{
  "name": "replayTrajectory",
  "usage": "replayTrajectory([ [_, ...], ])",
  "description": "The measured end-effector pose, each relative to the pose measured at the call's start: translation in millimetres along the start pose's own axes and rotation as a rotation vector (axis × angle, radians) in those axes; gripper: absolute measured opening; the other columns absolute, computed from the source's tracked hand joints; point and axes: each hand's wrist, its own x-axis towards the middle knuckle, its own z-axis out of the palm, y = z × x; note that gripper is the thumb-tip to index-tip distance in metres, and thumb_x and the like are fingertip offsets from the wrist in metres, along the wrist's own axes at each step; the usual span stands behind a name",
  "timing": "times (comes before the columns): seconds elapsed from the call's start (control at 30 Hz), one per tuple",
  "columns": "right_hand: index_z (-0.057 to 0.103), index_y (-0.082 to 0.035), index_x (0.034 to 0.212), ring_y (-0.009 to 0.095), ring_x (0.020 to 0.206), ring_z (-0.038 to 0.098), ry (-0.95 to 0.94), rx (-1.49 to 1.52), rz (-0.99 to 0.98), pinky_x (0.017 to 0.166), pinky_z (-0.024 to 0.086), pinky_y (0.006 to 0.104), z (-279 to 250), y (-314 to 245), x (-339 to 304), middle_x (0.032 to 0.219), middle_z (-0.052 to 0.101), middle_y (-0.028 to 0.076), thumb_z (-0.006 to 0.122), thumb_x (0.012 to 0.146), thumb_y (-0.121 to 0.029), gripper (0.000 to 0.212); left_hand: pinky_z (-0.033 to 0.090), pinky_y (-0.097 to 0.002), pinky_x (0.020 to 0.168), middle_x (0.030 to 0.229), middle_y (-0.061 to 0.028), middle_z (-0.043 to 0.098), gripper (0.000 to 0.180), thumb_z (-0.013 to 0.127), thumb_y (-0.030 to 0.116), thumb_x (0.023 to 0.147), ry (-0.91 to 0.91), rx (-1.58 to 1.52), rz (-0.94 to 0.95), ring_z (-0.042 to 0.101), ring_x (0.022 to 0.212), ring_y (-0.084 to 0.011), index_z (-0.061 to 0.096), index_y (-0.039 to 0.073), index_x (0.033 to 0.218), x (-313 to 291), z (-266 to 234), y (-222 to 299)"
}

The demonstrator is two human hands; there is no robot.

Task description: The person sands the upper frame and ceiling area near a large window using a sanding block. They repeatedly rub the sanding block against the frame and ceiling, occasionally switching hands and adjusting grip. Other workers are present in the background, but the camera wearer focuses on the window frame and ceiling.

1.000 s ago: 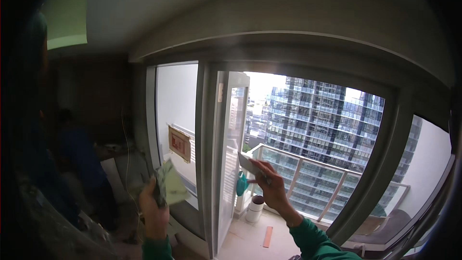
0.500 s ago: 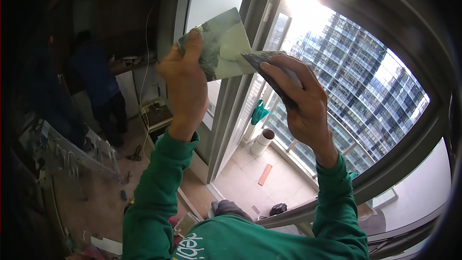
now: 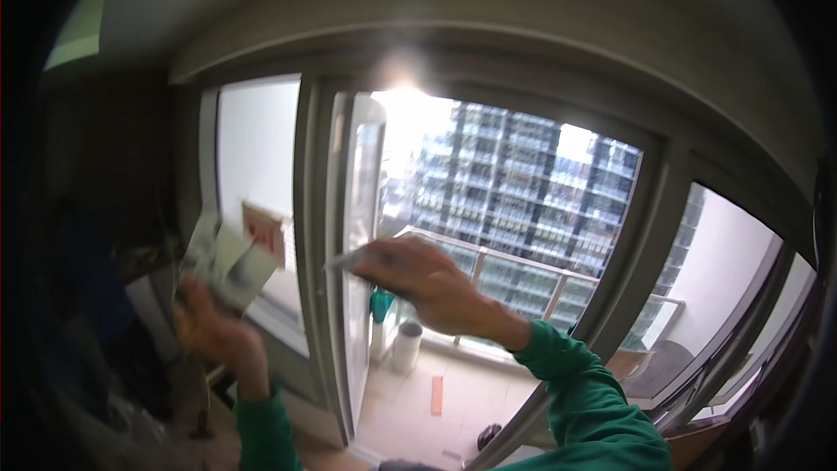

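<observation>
My left hand, blurred by motion, grips a thin rectangular putty plate at its lower edge. A pale, smooth lump of putty sits on the face of the plate. Out in front of the balcony doorway, my right hand is closed on a flat putty knife, whose blade points left and is seen nearly edge-on. The putty knife is apart from the plate. Its grip is hidden under my fingers.
A door frame stands between the two hands, with the lintel overhead. Beyond are a balcony railing, a white cylinder and an orange strip on the floor. A person in dark blue is dimly visible at left.
The view has tilted up toward the lintel. My hands have separated: the putty knife has come off the plate, and the plate is now lower and farther left.
</observation>
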Motion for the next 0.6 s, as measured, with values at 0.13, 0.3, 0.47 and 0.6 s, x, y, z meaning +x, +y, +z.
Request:
replayTrajectory([
  [0.13, 0.054, -0.017, 0.133, 0.036, 0.109, 0.053, 0.435, -0.612, 0.026, 0.094, 0.044, 0.0453, -112, 21, 49, 0.121, 0.055, 0.017, 0.052, 0.087, 0.002, 0.05, 0.047, -0.0345, 0.084, 0.103, -0.0197, 0.065, 0.038, 0.056, 0.023, 0.096, 0.019, -0.035, -0.332, 0.06, 0.091, -0.0246, 0.06, -0.012, 0.108, -44, -13, -37],
  [0.3, 0.056, -0.012, 0.127, 0.037, 0.108, 0.054, 0.491, -1.158, -0.124, 0.088, 0.045, 0.0488, -185, 56, 154, 0.118, 0.056, 0.017, 0.054, 0.081, -0.002, 0.047, 0.049, -0.0349, 0.076, 0.099, -0.0158, 0.065, 0.032, 0.057, 0.019, 0.093, -0.173, -0.076, -0.696, 0.061, 0.086, -0.0224, 0.061, -0.011, 0.104, -116, -54, -60],
  [0.47, 0.057, -0.014, 0.122, 0.036, 0.103, 0.053, 0.45, -1.42, -0.194, 0.078, 0.045, 0.0534, -197, 127, 210, 0.107, 0.055, 0.014, 0.06, 0.075, -0.014, 0.047, 0.05, -0.0348, 0.07, 0.09, -0.0139, 0.065, 0.03, 0.058, 0.018, 0.092, -0.159, -0.105, -0.833, 0.062, 0.078, -0.0218, 0.062, -0.012, 0.096, -185, -76, -102],
  [0.6, 0.059, -0.013, 0.113, 0.035, 0.098, 0.052, 0.538, -1.598, -0.157, 0.074, 0.044, 0.0538, -198, 156, 233, 0.101, 0.055, 0.014, 0.058, 0.078, -0.021, 0.036, 0.049, -0.0344, 0.068, 0.085, -0.0127, 0.065, 0.03, 0.058, 0.018, 0.092, -0.152, -0.123, -0.887, 0.062, 0.075, -0.0215, 0.062, -0.011, 0.092, -196, -83, -100],
])
